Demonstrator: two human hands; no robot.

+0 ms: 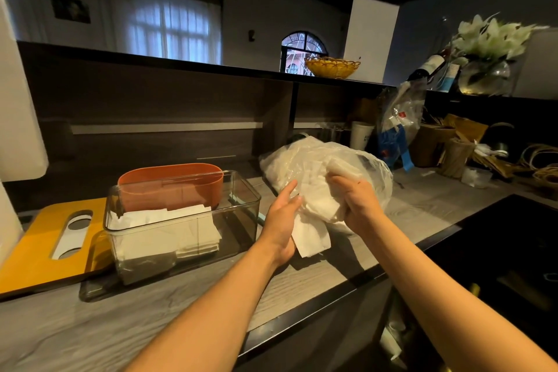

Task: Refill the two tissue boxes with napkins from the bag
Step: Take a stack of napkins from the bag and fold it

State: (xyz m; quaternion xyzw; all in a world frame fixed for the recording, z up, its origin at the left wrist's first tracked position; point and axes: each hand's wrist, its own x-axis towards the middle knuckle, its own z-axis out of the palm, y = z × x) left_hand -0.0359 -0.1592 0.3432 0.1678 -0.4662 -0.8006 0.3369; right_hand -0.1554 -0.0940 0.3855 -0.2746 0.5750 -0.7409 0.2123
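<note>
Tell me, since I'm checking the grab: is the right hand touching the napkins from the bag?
Touching. The head view shows the right hand with fingers curled round the bunch of white napkins at the mouth of the plastic bag.

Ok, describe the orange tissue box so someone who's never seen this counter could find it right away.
On the grey wood-grain counter, find the clear tissue box holding white napkins, beside the yellow lid. The orange tissue box stands right behind it. It is the only opaque, round-ended tub there.
</note>
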